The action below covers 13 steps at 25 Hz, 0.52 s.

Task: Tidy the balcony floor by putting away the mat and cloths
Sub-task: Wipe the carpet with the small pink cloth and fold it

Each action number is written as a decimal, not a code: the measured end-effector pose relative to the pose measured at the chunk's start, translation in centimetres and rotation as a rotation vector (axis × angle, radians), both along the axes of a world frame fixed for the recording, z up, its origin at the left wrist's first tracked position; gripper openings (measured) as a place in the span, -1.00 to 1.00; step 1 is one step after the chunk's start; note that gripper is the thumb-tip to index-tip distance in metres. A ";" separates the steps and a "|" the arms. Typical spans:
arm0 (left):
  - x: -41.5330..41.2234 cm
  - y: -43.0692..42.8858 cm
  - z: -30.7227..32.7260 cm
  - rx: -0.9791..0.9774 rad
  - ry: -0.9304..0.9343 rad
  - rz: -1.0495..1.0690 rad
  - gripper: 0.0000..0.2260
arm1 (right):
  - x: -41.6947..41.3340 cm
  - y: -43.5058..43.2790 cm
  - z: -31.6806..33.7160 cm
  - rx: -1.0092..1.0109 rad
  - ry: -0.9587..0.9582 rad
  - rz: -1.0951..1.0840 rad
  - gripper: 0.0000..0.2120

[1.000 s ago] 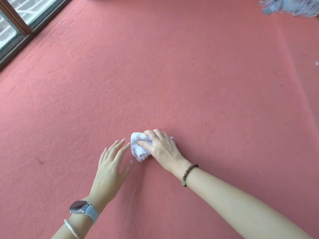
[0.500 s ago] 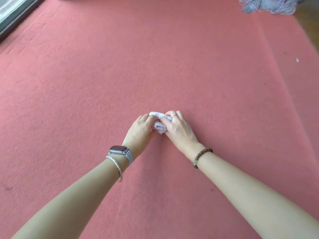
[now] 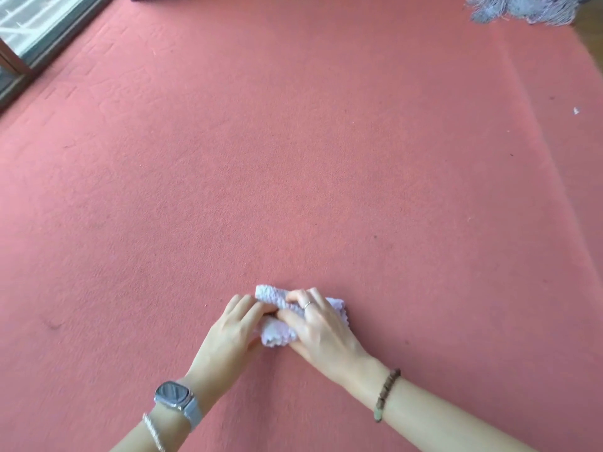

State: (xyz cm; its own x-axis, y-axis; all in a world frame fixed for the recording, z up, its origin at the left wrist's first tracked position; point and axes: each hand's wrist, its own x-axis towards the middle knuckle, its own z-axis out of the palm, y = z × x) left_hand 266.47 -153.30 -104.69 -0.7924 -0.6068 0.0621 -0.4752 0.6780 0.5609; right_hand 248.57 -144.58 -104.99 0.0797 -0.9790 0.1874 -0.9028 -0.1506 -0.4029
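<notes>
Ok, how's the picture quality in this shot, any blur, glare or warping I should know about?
Head view: even daylight, soft shadows only under the hands and the small cloth. Left hand slightly motion-smeared, right hand sharper. The window at top left is blown out; the red mat edges bow from the wide-angle lens.

No text, label or number is legible.

Small fluffy lilac cloth point(image 3: 275, 334), bunched, on red mat point(image 3: 293, 158); fringed grey cloth point(image 3: 522, 8) far corner.
</notes>
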 end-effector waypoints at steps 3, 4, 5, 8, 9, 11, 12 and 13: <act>1.4 2.3 0.1 0.039 0.001 0.007 -0.49 | 0.9 2.1 0.2 0.026 -0.015 0.040 -0.75; 1.2 2.7 0.2 0.050 0.008 0.009 -0.49 | 0.7 2.6 0.2 0.034 -0.020 0.036 -0.75; 0.8 3.0 0.4 0.060 0.017 0.007 -0.49 | 0.4 3.0 0.3 0.038 -0.025 0.018 -0.74; -2.4 2.9 0.7 0.049 0.057 -0.035 -0.51 | -1.6 3.8 0.9 0.038 -0.050 -0.096 -0.75; -4.0 2.7 0.7 0.036 0.072 -0.055 -0.51 | -2.7 4.0 1.3 0.043 -0.058 -0.146 -0.76; -8.0 2.2 0.5 -0.004 0.101 -0.102 -0.53 | -5.6 4.5 1.8 0.071 -0.060 -0.258 -0.65; -10.3 2.1 0.5 -0.026 0.113 -0.131 -0.54 | -7.3 4.8 2.1 0.086 -0.057 -0.312 -0.56; -12.6 2.1 0.4 -0.051 0.124 -0.162 -0.56 | -9.1 5.3 2.2 0.096 -0.054 -0.366 -0.49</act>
State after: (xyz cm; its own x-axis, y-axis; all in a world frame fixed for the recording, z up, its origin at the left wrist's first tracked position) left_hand 253.90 -151.22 -104.34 -0.8636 -0.4658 0.1929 -0.2871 0.7688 0.5714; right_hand 239.47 -139.31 -102.74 -0.2857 -0.9543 0.0878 -0.8669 0.2184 -0.4481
